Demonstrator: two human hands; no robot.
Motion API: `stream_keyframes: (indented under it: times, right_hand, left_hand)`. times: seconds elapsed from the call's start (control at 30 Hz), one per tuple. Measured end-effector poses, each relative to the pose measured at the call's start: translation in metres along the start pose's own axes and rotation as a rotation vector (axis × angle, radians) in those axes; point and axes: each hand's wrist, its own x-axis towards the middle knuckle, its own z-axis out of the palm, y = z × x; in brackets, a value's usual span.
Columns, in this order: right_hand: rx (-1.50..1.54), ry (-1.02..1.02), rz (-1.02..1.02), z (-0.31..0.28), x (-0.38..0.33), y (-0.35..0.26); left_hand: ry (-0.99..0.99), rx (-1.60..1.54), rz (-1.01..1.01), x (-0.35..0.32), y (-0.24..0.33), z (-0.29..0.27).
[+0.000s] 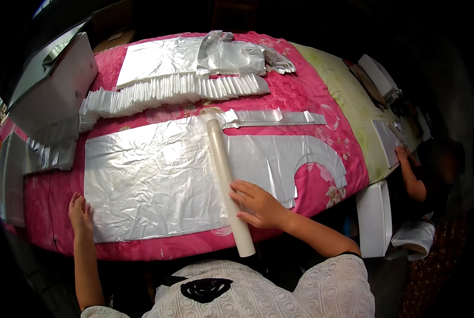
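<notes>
A flat, shiny silver-white plastic piece (147, 180) lies across the pink cloth in front of me, with a curved cut-out at its right end like a carrier bag's handle. Across it leans a long pale tube (224, 169), its near end jutting past the table edge. My right hand (261, 205) rests against the tube's near half, fingers stretched out and thumb apart. Beside the plastic's lower left corner is my left hand (80, 214), with loosely bent fingers and nothing visible in them. A narrow silvery strip (274, 117) extends right from behind the tube.
A row of folded white plastic (163, 93) and more silvery plastic (157, 55) lie at the back. White boxes (62, 79) stand at left. On the right, another person's hand (404, 155) touches a pale flat item (386, 140) beside the yellow-green cloth (332, 79).
</notes>
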Motion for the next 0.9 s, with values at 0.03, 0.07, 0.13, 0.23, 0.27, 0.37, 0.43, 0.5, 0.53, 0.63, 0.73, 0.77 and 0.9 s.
stream_keyframes:
  times: [0.03, 0.07, 0.13, 0.23, 0.27, 0.37, 0.43, 0.5, 0.53, 0.63, 0.73, 0.77, 0.9]
  right_hand:
    - [-0.01, 0.002, -0.011, 0.0, -0.002, 0.001]
    - [-0.014, 0.001, -0.017, 0.0, -0.004, 0.0]
    - [-0.052, -0.017, -0.035, 0.0, -0.008, -0.002]
    - [-0.102, -0.044, -0.082, 0.0, -0.009, 0.001]
    - [-0.107, -0.045, -0.085, 0.0, -0.011, 0.002]
    - [-0.108, -0.024, -0.125, 0.007, -0.007, 0.009]
    - [-0.122, -0.006, -0.148, 0.009, -0.009, 0.012]
    - [-0.136, 0.025, -0.178, 0.012, -0.01, 0.017]
    - [-0.126, 0.038, -0.182, 0.013, -0.011, 0.019]
    - [-0.095, 0.049, -0.194, 0.015, -0.012, 0.019]
    - [-0.075, 0.028, -0.197, 0.02, -0.009, 0.017]
    - [-0.082, 0.028, -0.199, 0.022, -0.007, 0.016]
    - [-0.055, 0.051, -0.244, 0.037, 0.012, 0.002]
  left_hand:
    - [0.038, 0.107, 0.155, 0.003, 0.002, -0.002]
    - [0.077, 0.219, 0.305, 0.002, 0.004, -0.003]
    - [-0.171, 0.412, 0.613, -0.017, 0.008, 0.035]
    - [-0.512, 0.53, 0.754, -0.068, 0.001, 0.138]
    - [-0.621, 0.497, 0.707, -0.09, -0.003, 0.178]
    - [-0.775, 0.077, 0.15, -0.099, -0.04, 0.264]
    - [-0.724, -0.058, -0.082, -0.092, -0.063, 0.311]
    - [-0.705, -0.036, -0.15, -0.083, -0.078, 0.336]
    - [-0.678, -0.076, -0.285, -0.076, -0.084, 0.343]
    - [-0.716, -0.145, -0.443, -0.066, -0.096, 0.344]
    - [-0.721, -0.126, -0.378, -0.054, -0.096, 0.332]
    - [-0.725, -0.1, -0.331, -0.051, -0.092, 0.324]
    - [-0.729, 0.017, -0.107, -0.042, -0.059, 0.27]
